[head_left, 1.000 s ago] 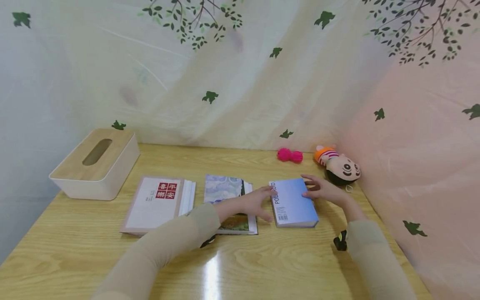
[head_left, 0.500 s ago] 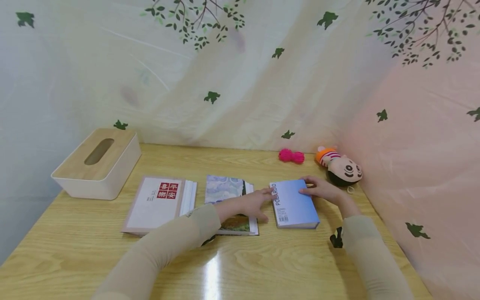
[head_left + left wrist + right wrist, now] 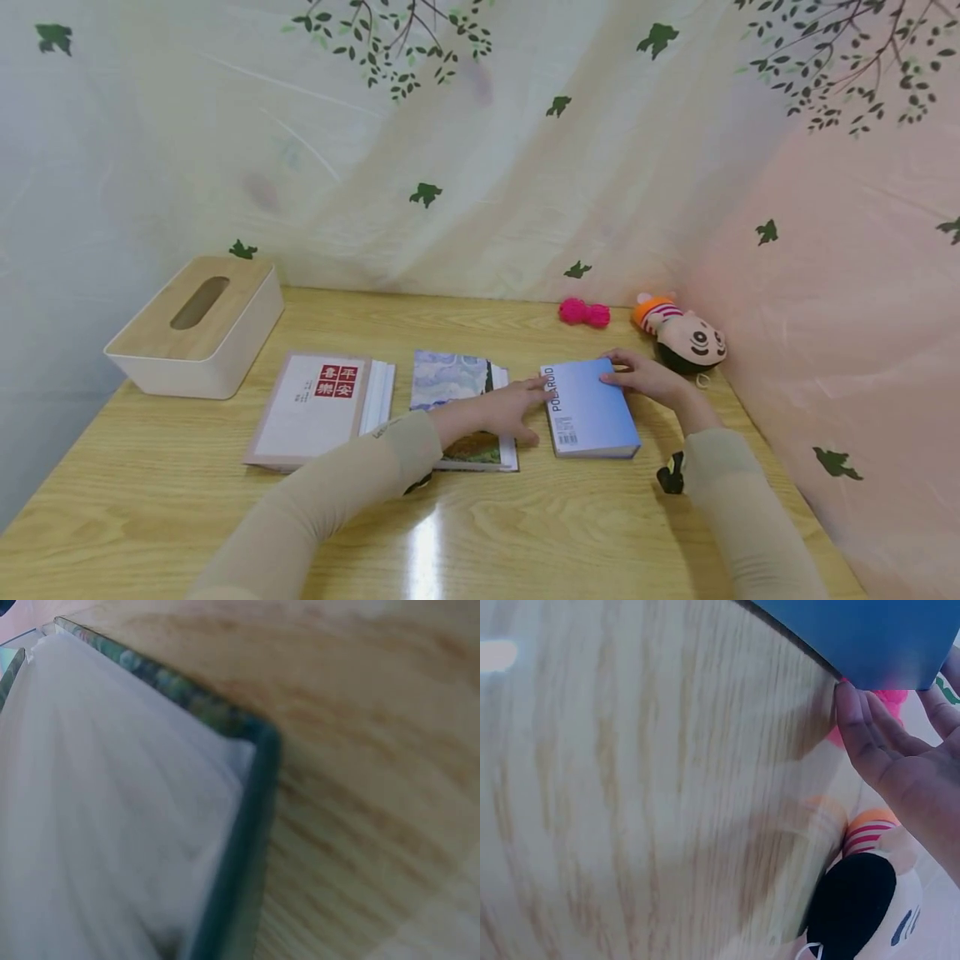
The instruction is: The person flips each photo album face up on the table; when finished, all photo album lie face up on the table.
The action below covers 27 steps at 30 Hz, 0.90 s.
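Observation:
In the head view a blue photo album (image 3: 592,417) marked POLAROID lies flat on the wooden table. My left hand (image 3: 506,410) reaches across a painted-cover album (image 3: 450,375) and touches the blue album's left edge with extended fingers; its thumb is spread toward me. My right hand (image 3: 648,379) holds the far right corner, thumb at the right side and fingers at the far edge. In the right wrist view those fingers (image 3: 855,727) meet the blue album's edge. The left wrist view shows only the painted album's white pages (image 3: 112,787), blurred, with the left hand out of sight.
Left of the painted album lies a pale album (image 3: 307,417) with red squares. A wood-topped tissue box (image 3: 232,350) stands at the far left. Toward the back right are a pink knotted toy (image 3: 583,313) and a plush doll (image 3: 686,337), close to the curtain (image 3: 480,183).
The right hand has shifted slightly left onto the blue album's corner. The left hand's fingertips stay at the album's left edge. The whole view has moved a little.

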Available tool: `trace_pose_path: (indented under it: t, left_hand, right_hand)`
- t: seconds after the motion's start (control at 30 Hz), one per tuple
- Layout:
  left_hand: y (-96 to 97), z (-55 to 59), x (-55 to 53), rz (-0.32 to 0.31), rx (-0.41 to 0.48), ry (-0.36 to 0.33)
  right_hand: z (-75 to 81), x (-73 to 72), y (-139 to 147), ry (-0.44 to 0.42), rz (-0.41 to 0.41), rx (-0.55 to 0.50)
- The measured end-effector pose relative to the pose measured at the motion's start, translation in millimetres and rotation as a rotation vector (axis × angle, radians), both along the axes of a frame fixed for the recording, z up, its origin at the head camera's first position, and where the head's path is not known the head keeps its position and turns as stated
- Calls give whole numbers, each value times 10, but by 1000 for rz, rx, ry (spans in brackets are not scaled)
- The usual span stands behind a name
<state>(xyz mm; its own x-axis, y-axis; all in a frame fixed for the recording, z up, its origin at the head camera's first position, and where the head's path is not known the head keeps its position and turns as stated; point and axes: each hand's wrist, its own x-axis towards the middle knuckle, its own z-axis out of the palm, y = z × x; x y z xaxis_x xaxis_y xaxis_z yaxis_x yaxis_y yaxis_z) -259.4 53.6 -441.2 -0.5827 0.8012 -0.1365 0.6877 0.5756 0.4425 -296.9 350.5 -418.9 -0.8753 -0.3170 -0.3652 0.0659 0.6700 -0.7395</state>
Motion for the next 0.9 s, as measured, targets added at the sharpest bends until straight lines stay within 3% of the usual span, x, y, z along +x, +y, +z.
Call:
trace_pose_path:
  t: [0.27, 0.57, 0.9]
  left_hand:
    - [-17, -20, 1, 5, 20, -17]
    - [-44, -36, -12, 6, 83, -10]
    - [-52, -41, -31, 44, 121, -60]
  right_hand:
    - [82, 49, -22, -110, -10, -89]
    - [185, 64, -85, -15, -13, -80]
    - [309, 95, -173, 39, -32, -110]
